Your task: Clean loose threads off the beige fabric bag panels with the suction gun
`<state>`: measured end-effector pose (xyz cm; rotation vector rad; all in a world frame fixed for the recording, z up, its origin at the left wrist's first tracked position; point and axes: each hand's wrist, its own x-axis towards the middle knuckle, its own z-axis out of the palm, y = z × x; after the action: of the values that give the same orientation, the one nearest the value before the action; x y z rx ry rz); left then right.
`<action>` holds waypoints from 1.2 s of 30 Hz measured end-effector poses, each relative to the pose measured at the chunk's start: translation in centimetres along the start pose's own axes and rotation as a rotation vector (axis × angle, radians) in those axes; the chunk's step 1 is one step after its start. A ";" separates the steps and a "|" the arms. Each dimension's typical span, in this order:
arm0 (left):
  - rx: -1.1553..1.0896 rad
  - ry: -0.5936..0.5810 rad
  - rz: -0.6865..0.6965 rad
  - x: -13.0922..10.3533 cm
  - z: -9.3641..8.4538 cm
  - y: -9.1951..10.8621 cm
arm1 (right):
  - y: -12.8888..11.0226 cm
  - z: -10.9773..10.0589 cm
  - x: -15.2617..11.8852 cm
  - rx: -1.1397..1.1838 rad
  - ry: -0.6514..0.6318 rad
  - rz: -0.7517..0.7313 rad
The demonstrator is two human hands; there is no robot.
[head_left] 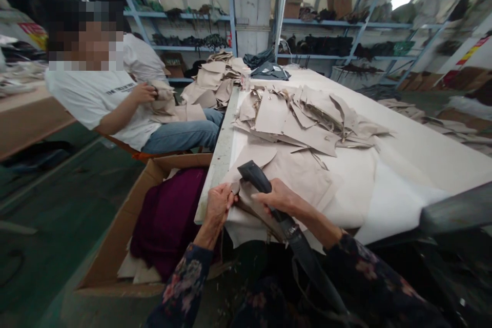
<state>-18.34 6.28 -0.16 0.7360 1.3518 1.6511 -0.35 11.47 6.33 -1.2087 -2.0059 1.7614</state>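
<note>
My right hand (282, 197) is wrapped round a black tube-like tool (286, 223), whose wide flat nozzle points up and to the left over beige fabric (295, 171) at the table's near edge. Just left of the nozzle, my left hand (220, 202) pinches the edge of a beige fabric piece. That cloth hangs partly over the front edge of the table. Beyond my hands a loose heap of beige cut pieces (292, 118) lies on the white table (411, 133). The lower end of the tool runs down toward my lap.
A cardboard box (111, 251) with purple cloth (169, 215) stands left of the table. Behind it a seated person (115, 92) handles beige cloth. More beige pieces (211, 79) are piled at the table's far left. A dark grey cylinder (457, 210) juts in at right. Loaded shelves (326, 23) line the back.
</note>
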 end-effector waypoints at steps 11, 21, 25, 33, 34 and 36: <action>-0.017 0.029 -0.015 0.3 -0.1 -0.5 | 0.7 -0.6 -4.7 0.034 -0.141 0.027; -0.145 0.249 0.104 -1.3 -0.6 -0.2 | 1.6 -1.4 -1.8 0.066 0.051 0.070; -0.196 0.409 0.174 -2.5 -2.2 -0.3 | 2.2 -2.0 -4.4 -0.037 0.025 0.018; -0.113 0.546 0.208 -6.3 -4.9 -0.9 | -0.5 2.3 -7.8 -0.355 0.061 -0.030; -0.109 0.543 0.201 -6.7 -5.1 -1.1 | -0.7 3.1 -7.5 -0.390 0.078 -0.036; -0.102 0.526 0.192 -7.2 -5.4 -1.3 | -1.0 4.5 -6.7 -0.448 0.116 -0.058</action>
<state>-19.30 -2.50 -2.21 0.3889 1.5723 2.1509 0.68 3.71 8.38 -1.3176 -2.4124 1.2167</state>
